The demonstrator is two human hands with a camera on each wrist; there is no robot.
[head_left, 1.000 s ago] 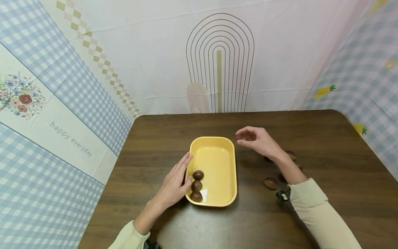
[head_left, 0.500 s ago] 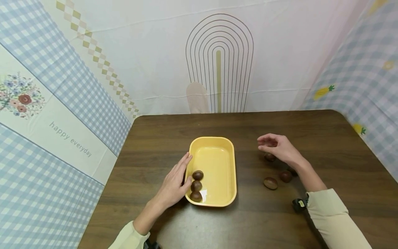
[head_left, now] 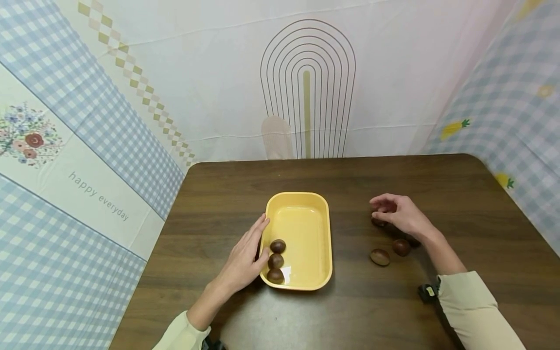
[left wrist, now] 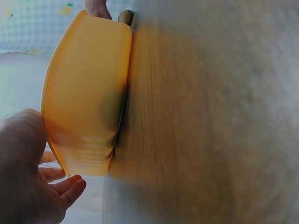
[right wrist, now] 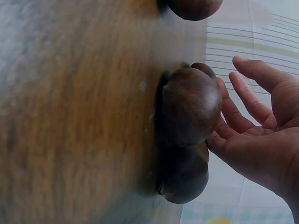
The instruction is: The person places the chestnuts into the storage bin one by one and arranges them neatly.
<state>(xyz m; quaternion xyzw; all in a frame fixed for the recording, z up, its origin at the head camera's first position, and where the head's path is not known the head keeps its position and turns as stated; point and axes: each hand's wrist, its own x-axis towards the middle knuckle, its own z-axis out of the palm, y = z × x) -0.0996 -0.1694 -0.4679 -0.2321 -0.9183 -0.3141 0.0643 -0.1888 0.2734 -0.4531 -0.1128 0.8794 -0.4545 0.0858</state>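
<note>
In the head view my left hand (head_left: pixel 242 257) rests along the left rim of a yellow tray (head_left: pixel 329 233), its fingers straight. Three brown chestnuts (head_left: pixel 276 261) sit in a row along the tray's left inner wall. In the left wrist view, the fingertips (left wrist: pixel 74 192) of that hand reach past the tray's outer wall (left wrist: pixel 88 84). My right hand (head_left: pixel 404 216) hovers over a chestnut (head_left: pixel 378 222) on the table, thumb and fingers parted and loosely bent. The right wrist view shows the hand (right wrist: pixel 280 116) beyond a large near chestnut (right wrist: pixel 191 107), nothing between its fingers.
A pale brown-sided chestnut (head_left: pixel 379 257) and a darker chestnut (head_left: pixel 401 247) lie near the right wrist, with another partly hidden under the forearm. The dark wooden table (head_left: pixel 227 194) ends at a patterned cloth backdrop (head_left: pixel 218 97).
My right hand has moved right, away from the tray's upper right corner, and come down over the chestnut. The left hand and the tray have stayed put.
</note>
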